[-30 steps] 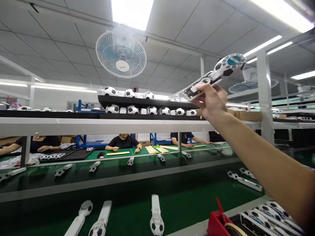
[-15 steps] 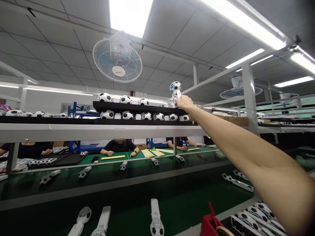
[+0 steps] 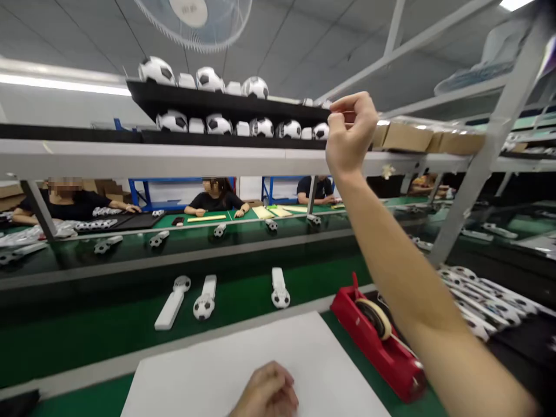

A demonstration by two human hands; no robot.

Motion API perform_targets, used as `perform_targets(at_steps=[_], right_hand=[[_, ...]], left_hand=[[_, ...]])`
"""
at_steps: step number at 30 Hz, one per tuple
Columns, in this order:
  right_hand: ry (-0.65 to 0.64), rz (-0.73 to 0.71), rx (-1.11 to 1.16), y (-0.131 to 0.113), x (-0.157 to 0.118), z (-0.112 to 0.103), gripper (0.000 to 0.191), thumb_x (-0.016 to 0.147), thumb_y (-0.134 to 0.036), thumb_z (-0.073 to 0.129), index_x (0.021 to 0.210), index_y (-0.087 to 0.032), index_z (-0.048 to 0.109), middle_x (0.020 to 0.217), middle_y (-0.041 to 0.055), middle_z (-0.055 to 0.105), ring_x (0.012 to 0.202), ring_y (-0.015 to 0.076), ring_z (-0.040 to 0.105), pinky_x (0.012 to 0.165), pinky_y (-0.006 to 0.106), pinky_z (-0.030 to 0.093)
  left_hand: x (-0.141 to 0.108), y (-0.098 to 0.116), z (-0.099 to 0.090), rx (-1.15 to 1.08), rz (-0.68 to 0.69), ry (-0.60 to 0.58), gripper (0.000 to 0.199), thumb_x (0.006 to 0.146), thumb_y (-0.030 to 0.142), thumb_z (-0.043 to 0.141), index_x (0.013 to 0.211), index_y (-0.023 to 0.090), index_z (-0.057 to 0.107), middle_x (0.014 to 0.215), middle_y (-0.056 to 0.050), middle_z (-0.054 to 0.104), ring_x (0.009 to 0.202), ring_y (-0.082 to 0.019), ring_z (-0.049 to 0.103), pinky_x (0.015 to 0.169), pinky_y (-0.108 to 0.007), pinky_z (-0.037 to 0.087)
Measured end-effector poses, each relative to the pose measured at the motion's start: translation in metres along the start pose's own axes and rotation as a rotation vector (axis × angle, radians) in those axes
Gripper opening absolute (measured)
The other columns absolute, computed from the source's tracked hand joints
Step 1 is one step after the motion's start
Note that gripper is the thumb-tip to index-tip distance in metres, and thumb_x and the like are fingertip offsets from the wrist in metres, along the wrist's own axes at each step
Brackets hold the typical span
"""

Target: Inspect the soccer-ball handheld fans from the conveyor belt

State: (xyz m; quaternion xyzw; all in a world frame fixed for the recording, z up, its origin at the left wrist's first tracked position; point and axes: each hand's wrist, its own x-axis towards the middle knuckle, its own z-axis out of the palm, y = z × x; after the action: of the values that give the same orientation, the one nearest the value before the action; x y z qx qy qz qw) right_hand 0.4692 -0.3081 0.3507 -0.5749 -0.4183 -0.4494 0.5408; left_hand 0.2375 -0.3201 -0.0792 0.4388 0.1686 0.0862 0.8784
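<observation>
"White sheet (image 3: 204, 362), where is it?"
"On the green bench (image 3: 78, 397), under the left hand (image 3: 264, 391). That hand is curled closed."
"And the right hand (image 3: 351, 134)?"
"Up high, curled closed too, holding nothing I can see. Farther right, down low, sits a red tape holder (image 3: 373, 336)."

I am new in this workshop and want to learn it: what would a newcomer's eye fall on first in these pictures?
First come the black-and-white football-patterned balls on a black shelf at the top, with the raised right hand in front of it. Lower down, a red tape dispenser sits on the green belt, beside a flat white sheet under the left hand.
</observation>
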Motion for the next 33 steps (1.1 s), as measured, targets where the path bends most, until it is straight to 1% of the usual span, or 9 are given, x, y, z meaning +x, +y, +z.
perform_targets(at_steps=[2,5,7,9,13,17,22,27,33], right_hand=[[-0.063,0.083,0.097,0.000,-0.062,0.000,0.024,0.100,-0.016,0.034,0.111,-0.018,0.056,0.116,0.0085,0.061,0.100,0.0175,0.062,0.088,0.030,0.050],[-0.585,0.410,-0.037,0.018,-0.156,0.009,0.033,0.107,-0.029,0.026,0.123,-0.021,0.053,0.120,0.0064,0.062,0.103,0.0167,0.062,0.093,0.031,0.050],[-0.755,0.517,-0.063,0.040,-0.209,0.022,0.023,0.104,-0.029,0.045,0.118,-0.018,0.059,0.114,0.0062,0.065,0.102,0.0186,0.063,0.094,0.036,0.051],[-0.928,0.630,-0.110,0.064,-0.249,0.037,0.027,0.097,-0.034,0.061,0.117,-0.015,0.062,0.117,0.0086,0.064,0.103,0.0221,0.063,0.091,0.043,0.053],[-1.163,0.816,-0.241,0.103,-0.299,0.059,0.035,0.096,-0.035,0.064,0.125,-0.015,0.060,0.127,0.0107,0.060,0.109,0.0248,0.063,0.092,0.046,0.054],[-1.275,0.880,-0.338,0.129,-0.324,0.068,0.040,0.096,-0.036,0.064,0.130,-0.016,0.058,0.131,0.0117,0.058,0.112,0.0259,0.062,0.093,0.047,0.054],[-1.363,0.862,-0.339,0.149,-0.330,0.072,0.032,0.096,-0.033,0.065,0.124,-0.017,0.061,0.122,0.0094,0.063,0.105,0.0231,0.065,0.087,0.041,0.057],[-1.347,0.761,-0.251,0.140,-0.322,0.079,0.028,0.097,-0.033,0.064,0.119,-0.016,0.063,0.114,0.0079,0.066,0.097,0.0207,0.067,0.083,0.038,0.058],[-1.161,0.569,-0.163,0.107,-0.305,0.077,0.035,0.097,-0.036,0.061,0.127,-0.017,0.058,0.115,0.0087,0.065,0.100,0.0218,0.065,0.089,0.042,0.054]], left_hand=[[-0.003,0.009,0.004,0.135,-0.007,-0.004,0.045,0.069,0.053,0.077,0.082,0.015,0.057,0.069,-0.008,0.065,0.057,-0.016,0.056,0.053,-0.028,0.044],[-0.005,0.044,-0.001,0.653,0.131,0.100,0.030,0.081,0.045,0.061,0.086,0.016,0.060,0.084,-0.010,0.068,0.071,-0.019,0.061,0.059,-0.028,0.046],[-0.001,0.076,-0.014,1.021,0.292,0.301,0.023,0.089,0.036,0.050,0.091,0.018,0.063,0.098,-0.010,0.068,0.091,-0.022,0.063,0.077,-0.032,0.050],[0.010,0.109,-0.032,1.181,0.351,0.518,0.019,0.091,0.027,0.046,0.100,0.020,0.061,0.116,-0.010,0.062,0.114,-0.024,0.056,0.098,-0.036,0.044],[0.044,0.160,-0.069,1.434,0.228,0.886,0.032,0.088,0.019,0.056,0.120,0.019,0.057,0.136,-0.014,0.047,0.133,-0.032,0.039,0.111,-0.047,0.031],[0.080,0.188,-0.089,1.526,-0.037,1.077,0.045,0.092,0.034,0.063,0.133,0.017,0.054,0.140,-0.013,0.049,0.129,-0.032,0.047,0.108,-0.057,0.038],[0.113,0.192,-0.090,1.504,-0.199,1.075,0.042,0.095,0.037,0.063,0.131,0.016,0.057,0.131,-0.012,0.058,0.114,-0.026,0.060,0.095,-0.048,0.053],[0.118,0.191,-0.076,1.511,-0.010,1.010,0.040,0.094,0.036,0.063,0.129,0.016,0.058,0.127,-0.011,0.060,0.111,-0.025,0.062,0.093,-0.046,0.054],[0.077,0.192,-0.059,1.387,0.388,1.018,0.050,0.095,0.029,0.056,0.142,0.022,0.040,0.126,-0.011,0.061,0.110,-0.023,0.061,0.097,-0.037,0.047]])
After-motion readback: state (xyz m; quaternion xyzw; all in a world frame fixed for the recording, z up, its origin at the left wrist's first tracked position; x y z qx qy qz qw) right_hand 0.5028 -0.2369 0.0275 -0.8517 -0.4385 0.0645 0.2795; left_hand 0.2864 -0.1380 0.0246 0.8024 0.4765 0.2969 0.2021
